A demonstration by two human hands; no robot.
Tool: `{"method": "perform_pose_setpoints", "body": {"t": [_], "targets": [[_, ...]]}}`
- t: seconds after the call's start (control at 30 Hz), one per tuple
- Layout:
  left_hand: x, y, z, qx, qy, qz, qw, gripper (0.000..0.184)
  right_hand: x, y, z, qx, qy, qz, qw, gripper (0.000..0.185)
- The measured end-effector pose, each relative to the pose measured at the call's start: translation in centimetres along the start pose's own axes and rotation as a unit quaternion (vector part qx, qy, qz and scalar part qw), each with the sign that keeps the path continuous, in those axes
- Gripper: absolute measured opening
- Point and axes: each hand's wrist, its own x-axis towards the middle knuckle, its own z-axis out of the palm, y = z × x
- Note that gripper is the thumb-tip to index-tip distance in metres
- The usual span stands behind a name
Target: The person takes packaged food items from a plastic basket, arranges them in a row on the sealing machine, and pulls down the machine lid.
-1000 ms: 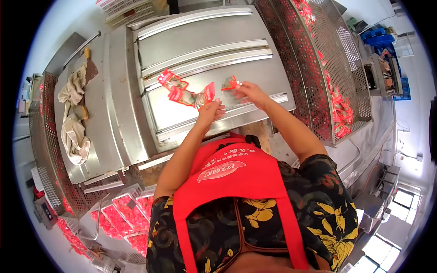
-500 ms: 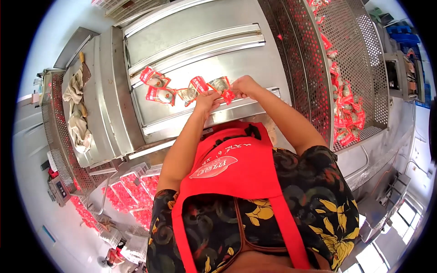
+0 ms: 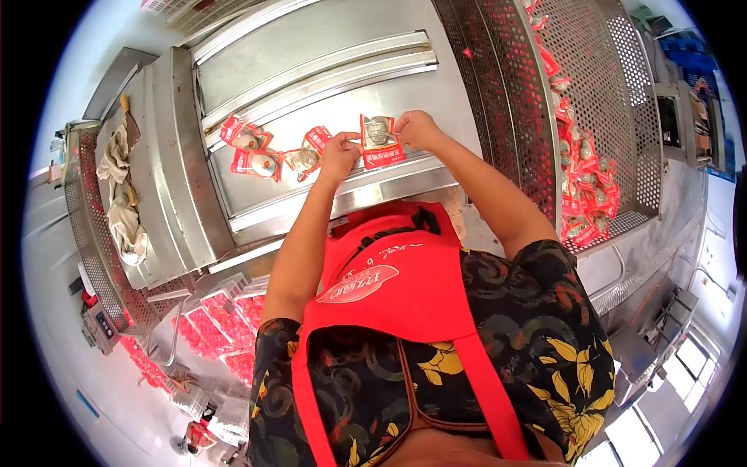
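Between my two hands a red-edged clear packet (image 3: pixel 381 142) lies against the metal worktop, its printed red end toward me. My left hand (image 3: pixel 339 156) pinches its left edge. At its upper right edge, the fingers of my right hand (image 3: pixel 416 130) are closed on it. Another packet (image 3: pixel 310 151) rests just left of my left hand. Farther left, two more red packets with round pale contents lie close together, one (image 3: pixel 246 135) above the other (image 3: pixel 257 164).
A perforated metal trough (image 3: pixel 615 101) on the right holds many red packets (image 3: pixel 583 187). Cloths (image 3: pixel 124 222) lie on the steel ledge at the left. White crates of red packets (image 3: pixel 222 323) stand below left. A person (image 3: pixel 201 436) is far off at the lower left.
The packet in my right hand has come to my left hand and now lies upright and flat between both. The view has shifted, so the worktop and other packets appear farther left.
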Motion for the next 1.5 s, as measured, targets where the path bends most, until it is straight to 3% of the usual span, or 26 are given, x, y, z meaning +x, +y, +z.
{"method": "perform_pose_setpoints", "body": {"t": [0.07, 0.27, 0.4, 0.47, 0.57, 0.67, 0.7, 0.77, 0.87, 1.0, 1.07, 1.2, 1.27, 1.37, 1.4, 1.47, 1.5], "targets": [[0.6, -0.3, 0.3, 0.093, 0.032, 0.075, 0.992, 0.031, -1.3, -0.9, -0.5, 0.029, 0.007, 0.032, 0.999, 0.025], [-0.5, 2.3, 0.6, 0.093, 0.026, 0.061, 0.993, 0.032, -1.7, -0.4, 0.2, -0.017, -0.012, -0.008, 1.000, 0.039], [-0.5, 2.1, 0.5, 0.090, 0.023, 0.070, 0.993, 0.030, -2.7, -1.3, 0.1, -0.029, -0.004, 0.000, 1.000, 0.037], [0.2, 1.4, 0.7, 0.079, 0.018, 0.068, 0.994, 0.030, -1.7, 0.9, 0.9, -0.097, 0.073, -0.125, 0.985, 0.039], [0.8, 0.1, 1.6, 0.008, -0.008, 0.051, 0.999, 0.033, -1.7, 1.8, 0.1, -0.204, 0.130, -0.153, 0.958, 0.041], [1.1, -0.2, 2.9, -0.012, -0.030, 0.042, 0.999, 0.033, -2.1, 2.5, -1.6, -0.185, 0.081, -0.176, 0.964, 0.046], [1.2, 0.0, 3.3, -0.012, -0.031, 0.043, 0.999, 0.033, -2.0, 2.5, -2.4, -0.185, 0.082, -0.176, 0.963, 0.046], [1.3, 0.3, 4.0, -0.004, -0.045, 0.049, 0.998, 0.032, -1.8, 2.4, -3.7, -0.131, 0.002, -0.058, 0.990, 0.049], [2.7, -0.2, 4.6, 0.079, -0.003, 0.122, 0.989, 0.032, -1.2, 3.5, -3.8, -0.089, -0.001, -0.068, 0.994, 0.054], [3.4, -0.4, 4.6, 0.061, 0.010, 0.119, 0.991, 0.032, -1.9, 3.0, -3.5, -0.014, -0.037, -0.019, 0.999, 0.057], [3.0, 0.3, 4.8, 0.064, 0.003, 0.104, 0.993, 0.031, -1.0, 4.8, -2.6, -0.156, 0.113, -0.177, 0.965, 0.059], [2.0, 0.9, 5.0, 0.035, -0.040, 0.054, 0.997, 0.031, -2.2, 3.6, -4.1, -0.108, 0.061, -0.169, 0.978, 0.054], [1.5, 1.0, 5.7, 0.013, -0.037, 0.050, 0.998, 0.032, -2.8, 2.3, -5.7, -0.089, -0.083, -0.021, 0.992, 0.051], [1.6, 1.1, 6.0, 0.001, -0.034, 0.056, 0.998, 0.033, -3.3, 1.6, -6.1, -0.020, -0.065, 0.016, 0.998, 0.048], [1.8, 1.2, 6.0, 0.001, -0.033, 0.062, 0.998, 0.033, -3.0, 2.2, -5.9, -0.019, -0.064, 0.016, 0.998, 0.048], [2.2, 1.1, 6.2, 0.000, -0.033, 0.067, 0.997, 0.034, -2.2, 4.1, -5.2, -0.138, 0.025, -0.116, 0.983, 0.045], [2.5, 0.7, 6.4, 0.013, -0.060, 0.056, 0.997, 0.034, -2.8, 3.8, -5.7, -0.138, 0.025, -0.116, 0.983, 0.045]]}}
